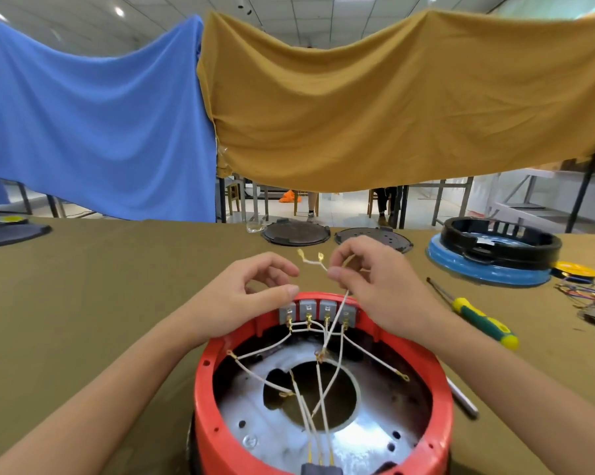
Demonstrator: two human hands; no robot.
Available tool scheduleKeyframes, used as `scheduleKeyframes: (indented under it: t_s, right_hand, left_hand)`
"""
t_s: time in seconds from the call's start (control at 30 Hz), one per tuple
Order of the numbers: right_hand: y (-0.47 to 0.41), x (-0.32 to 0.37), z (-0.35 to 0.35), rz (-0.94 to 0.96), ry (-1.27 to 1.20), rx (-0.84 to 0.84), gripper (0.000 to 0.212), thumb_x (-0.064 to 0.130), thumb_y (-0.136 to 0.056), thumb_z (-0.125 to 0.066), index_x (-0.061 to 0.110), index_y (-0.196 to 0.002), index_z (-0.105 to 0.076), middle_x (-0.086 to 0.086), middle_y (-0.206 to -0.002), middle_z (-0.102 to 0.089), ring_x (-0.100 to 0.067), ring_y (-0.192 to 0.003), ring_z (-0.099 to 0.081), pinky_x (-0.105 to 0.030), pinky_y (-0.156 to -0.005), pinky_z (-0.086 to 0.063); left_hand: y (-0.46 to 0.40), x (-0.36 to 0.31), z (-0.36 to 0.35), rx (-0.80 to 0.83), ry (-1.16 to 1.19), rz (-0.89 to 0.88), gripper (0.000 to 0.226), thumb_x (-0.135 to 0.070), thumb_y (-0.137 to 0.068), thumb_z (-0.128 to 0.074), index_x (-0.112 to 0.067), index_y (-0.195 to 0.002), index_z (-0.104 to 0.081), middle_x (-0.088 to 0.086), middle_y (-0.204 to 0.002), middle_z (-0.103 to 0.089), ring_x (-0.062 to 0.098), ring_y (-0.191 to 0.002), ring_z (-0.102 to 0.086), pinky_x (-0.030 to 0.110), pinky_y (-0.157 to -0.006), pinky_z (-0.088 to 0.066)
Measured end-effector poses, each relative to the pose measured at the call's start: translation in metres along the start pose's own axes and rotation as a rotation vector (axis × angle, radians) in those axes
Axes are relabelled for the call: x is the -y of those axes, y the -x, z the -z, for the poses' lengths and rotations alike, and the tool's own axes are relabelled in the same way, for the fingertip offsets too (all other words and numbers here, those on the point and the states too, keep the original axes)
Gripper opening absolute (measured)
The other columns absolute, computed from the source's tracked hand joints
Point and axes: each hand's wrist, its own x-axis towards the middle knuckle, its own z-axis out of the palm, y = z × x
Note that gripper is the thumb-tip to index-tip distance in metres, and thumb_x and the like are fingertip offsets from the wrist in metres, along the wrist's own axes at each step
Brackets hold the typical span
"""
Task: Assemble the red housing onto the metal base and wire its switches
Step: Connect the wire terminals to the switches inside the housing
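While right hand [375, 286] pinches thin white wires [337, 323], round glossy red housing [440, 389], shiny metal base [368, 430]

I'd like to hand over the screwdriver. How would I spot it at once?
Start at the red housing nearest the camera, then look right past the right hand. The screwdriver lies alone on the olive table cloth, the only tool with a yellow-and-green handle.

A red housing [323, 399] rings a silvery base [282, 437] strung with white wires [337, 323], on an olive tablecloth [100, 303]; a green-and-yellow screwdriver [477, 320] lies at three o'clock, blue [94, 132] and mustard [392, 108] cloths hang at twelve.
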Motion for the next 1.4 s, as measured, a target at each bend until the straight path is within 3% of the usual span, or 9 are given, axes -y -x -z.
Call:
scheduleKeyframes:
  t_s: [0.17, 0.33, 0.5, 0.67, 0.83, 0.97, 1.07, 1.27, 1.4]
  right_hand:
    - [0.005, -0.002, -0.001, 0.049, -0.114, -0.021, 0.021, 0.020, -0.086, -0.075, 0.033, -0.086, -0.058, 0.014, -0.082, -0.063, -0.007, -0.076, -0.062, -0.025, -0.069, -0.052]
    - [0.008, 0.000, -0.001, 0.116, -0.197, 0.003, 0.029, 0.016, -0.082, -0.079, 0.032, -0.093, -0.057, 0.016, -0.088, -0.062, -0.008, -0.076, -0.062, -0.030, -0.072, -0.057]
    - [0.007, -0.001, 0.002, 0.042, -0.432, 0.012, 0.029, 0.008, -0.082, -0.078, 0.016, -0.105, -0.061, -0.003, -0.088, -0.069, -0.020, -0.080, -0.069, -0.032, -0.078, -0.059]
    - [0.008, 0.000, 0.004, -0.043, -0.587, 0.173, 0.029, 0.009, -0.086, -0.074, 0.015, -0.111, -0.060, -0.010, -0.095, -0.075, -0.028, -0.088, -0.073, -0.035, -0.083, -0.060]
    - [0.007, 0.001, 0.004, -0.132, -0.754, 0.235, 0.035, 0.002, -0.084, -0.071, 0.007, -0.115, -0.054, -0.021, -0.089, -0.074, -0.034, -0.080, -0.074, -0.031, -0.071, -0.061]
    - [0.007, 0.002, 0.004, -0.165, -0.778, 0.284, 0.033, 0.004, -0.083, -0.072, 0.006, -0.112, -0.057, -0.020, -0.089, -0.072, -0.036, -0.078, -0.073, -0.028, -0.065, -0.059]
    - [0.007, 0.001, 0.001, -0.182, -0.777, 0.225, 0.027, 0.003, -0.084, -0.071, 0.004, -0.109, -0.059, -0.021, -0.089, -0.073, -0.030, -0.073, -0.073, -0.027, -0.065, -0.059]
    - [0.006, -0.004, 0.001, -0.236, -0.734, 0.075, 0.025, 0.002, -0.089, -0.068, 0.008, -0.112, -0.060, -0.010, -0.091, -0.076, -0.016, -0.069, -0.068, -0.022, -0.068, -0.057]
    - [0.005, -0.006, 0.001, -0.263, -0.778, 0.040, 0.023, 0.001, -0.089, -0.067, 0.009, -0.110, -0.062, -0.009, -0.098, -0.076, -0.019, -0.075, -0.070, -0.023, -0.069, -0.057]
  left_hand:
    - [-0.001, -0.007, -0.002, -0.048, 0.223, -0.017, 0.021, -0.041, -0.088, -0.069, -0.021, -0.094, -0.072, 0.002, -0.085, -0.074, 0.008, -0.078, -0.068, 0.015, -0.073, -0.050]
    - [-0.002, -0.009, -0.003, -0.113, 0.219, -0.068, 0.018, -0.029, -0.084, -0.071, -0.013, -0.093, -0.071, 0.000, -0.080, -0.072, 0.009, -0.075, -0.067, 0.015, -0.072, -0.051]
    - [-0.002, -0.010, -0.001, -0.228, 0.424, -0.052, 0.011, -0.030, -0.083, -0.071, -0.021, -0.089, -0.072, 0.000, -0.078, -0.070, 0.012, -0.077, -0.066, 0.023, -0.073, -0.053]
    - [-0.004, -0.011, -0.002, -0.200, 0.644, 0.047, 0.021, -0.033, -0.072, -0.075, -0.018, -0.086, -0.073, 0.002, -0.075, -0.067, 0.011, -0.072, -0.063, 0.023, -0.066, -0.052]
    - [-0.001, -0.011, 0.006, -0.020, 0.494, 0.079, 0.009, -0.028, -0.085, -0.071, -0.020, -0.082, -0.071, 0.006, -0.079, -0.070, 0.013, -0.072, -0.063, 0.021, -0.066, -0.052]
    - [0.001, -0.010, 0.006, 0.081, 0.310, 0.062, 0.013, -0.031, -0.087, -0.068, -0.020, -0.080, -0.069, 0.005, -0.075, -0.072, 0.010, -0.067, -0.061, 0.017, -0.067, -0.050]
    - [0.001, -0.008, 0.006, 0.071, 0.273, 0.047, 0.015, -0.036, -0.088, -0.071, -0.022, -0.082, -0.069, 0.002, -0.074, -0.070, 0.012, -0.067, -0.060, 0.019, -0.067, -0.049]
    - [0.000, -0.004, 0.001, -0.044, 0.074, -0.098, 0.017, -0.043, -0.086, -0.067, -0.029, -0.095, -0.072, 0.007, -0.081, -0.068, 0.034, -0.071, -0.054, 0.044, -0.068, -0.043]
    - [-0.001, -0.003, 0.003, -0.144, 0.014, -0.180, 0.011, -0.037, -0.089, -0.070, -0.030, -0.097, -0.072, -0.002, -0.083, -0.067, 0.025, -0.078, -0.060, 0.040, -0.069, -0.049]
